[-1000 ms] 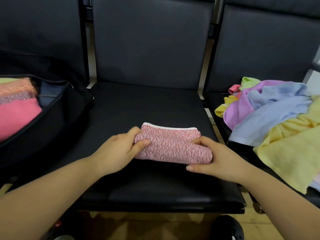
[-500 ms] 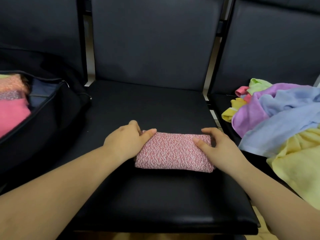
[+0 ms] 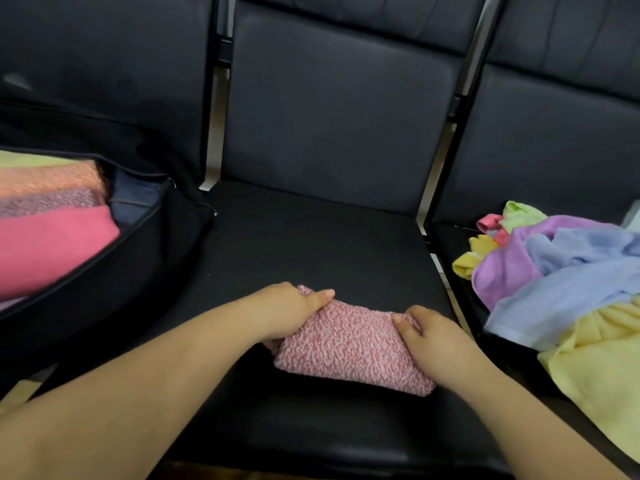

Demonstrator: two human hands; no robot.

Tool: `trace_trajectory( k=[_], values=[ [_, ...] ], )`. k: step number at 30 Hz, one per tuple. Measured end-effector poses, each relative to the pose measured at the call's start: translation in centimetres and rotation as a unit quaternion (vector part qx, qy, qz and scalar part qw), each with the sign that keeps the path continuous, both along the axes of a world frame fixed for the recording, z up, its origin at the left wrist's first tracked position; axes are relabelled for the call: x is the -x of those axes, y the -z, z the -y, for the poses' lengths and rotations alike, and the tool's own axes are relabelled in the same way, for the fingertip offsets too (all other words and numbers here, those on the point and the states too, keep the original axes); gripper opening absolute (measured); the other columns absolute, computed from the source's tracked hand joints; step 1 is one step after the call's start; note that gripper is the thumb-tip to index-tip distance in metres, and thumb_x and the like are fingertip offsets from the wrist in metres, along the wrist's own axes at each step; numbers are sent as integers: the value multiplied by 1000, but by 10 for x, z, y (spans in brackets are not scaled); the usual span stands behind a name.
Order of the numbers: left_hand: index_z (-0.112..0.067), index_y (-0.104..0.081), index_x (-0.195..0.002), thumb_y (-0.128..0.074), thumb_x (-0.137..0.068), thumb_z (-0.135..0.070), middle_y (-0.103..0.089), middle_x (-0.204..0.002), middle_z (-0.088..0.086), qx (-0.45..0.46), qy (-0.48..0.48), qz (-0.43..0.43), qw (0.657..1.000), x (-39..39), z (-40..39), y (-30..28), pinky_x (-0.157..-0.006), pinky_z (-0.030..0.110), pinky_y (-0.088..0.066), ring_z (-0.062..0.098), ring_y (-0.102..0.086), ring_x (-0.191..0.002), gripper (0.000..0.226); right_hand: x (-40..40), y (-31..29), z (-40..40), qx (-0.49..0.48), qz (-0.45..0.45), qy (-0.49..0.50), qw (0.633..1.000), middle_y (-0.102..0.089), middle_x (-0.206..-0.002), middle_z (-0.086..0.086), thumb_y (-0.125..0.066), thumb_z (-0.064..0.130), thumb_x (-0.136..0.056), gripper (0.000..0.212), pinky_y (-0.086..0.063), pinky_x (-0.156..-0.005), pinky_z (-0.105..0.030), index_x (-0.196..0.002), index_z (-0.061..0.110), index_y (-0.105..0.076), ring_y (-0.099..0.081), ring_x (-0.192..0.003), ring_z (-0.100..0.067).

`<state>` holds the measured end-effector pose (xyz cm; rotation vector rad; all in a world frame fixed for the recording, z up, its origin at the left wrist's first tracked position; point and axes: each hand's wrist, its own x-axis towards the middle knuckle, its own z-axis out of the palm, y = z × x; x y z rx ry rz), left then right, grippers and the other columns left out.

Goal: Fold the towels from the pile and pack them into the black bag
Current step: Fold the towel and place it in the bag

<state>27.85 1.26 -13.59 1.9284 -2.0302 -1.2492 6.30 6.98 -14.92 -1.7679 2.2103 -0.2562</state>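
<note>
A folded red-and-white speckled towel (image 3: pixel 349 344) lies on the middle black seat (image 3: pixel 311 251). My left hand (image 3: pixel 287 311) grips its left end, thumb on top and fingers curled under. My right hand (image 3: pixel 433 341) grips its right end the same way. The black bag (image 3: pixel 114 282) stands open on the left seat, with folded pink, mauve, orange and pale green towels (image 3: pixel 48 220) packed inside. The loose pile of towels (image 3: pixel 568 282), in purple, blue, yellow, green and pink, is heaped on the right seat.
Three black padded chairs stand side by side, with backrests (image 3: pixel 339 109) behind. A pale gap (image 3: pixel 436 188) separates the middle and right seats. Wooden floor (image 3: pixel 17 393) shows below the seat's front edge at left.
Both hands went from pressing the folded towel flat to curling round its ends. The towel now sits a little nearer the front edge, bunched up between them.
</note>
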Motion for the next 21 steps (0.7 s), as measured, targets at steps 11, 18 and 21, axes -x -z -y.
trace_trajectory(
  k=[11,18,21],
  values=[
    [-34,-51,-100,-64,-84,-47,-58,-100,-11,232,48,-274,932,-38,-8,-33,-81,33,-52,7,-58,-93,25,-72,-51,18,63,64,-221,971,-34,-129,38,-56,89,-45,111,-28,-115,-39,-142,50,-18,-32,-129,3],
    [-24,-52,-108,-55,-92,-41,-55,-106,-8,443,20,-196,875,-115,5,-57,-91,35,-42,11,-51,-102,23,-137,-74,72,57,133,-242,959,-68,-99,9,-81,58,-56,48,-55,-83,-36,-95,40,-60,-65,-88,-3],
    [-23,-51,-108,-50,-95,-39,-56,-107,-7,481,-89,-208,847,-158,13,-61,-90,29,-40,10,-51,-103,21,-168,-94,98,61,127,-269,953,-71,-88,11,-71,74,-54,55,-56,-75,-34,-89,31,-65,-67,-77,-2]
  ],
)
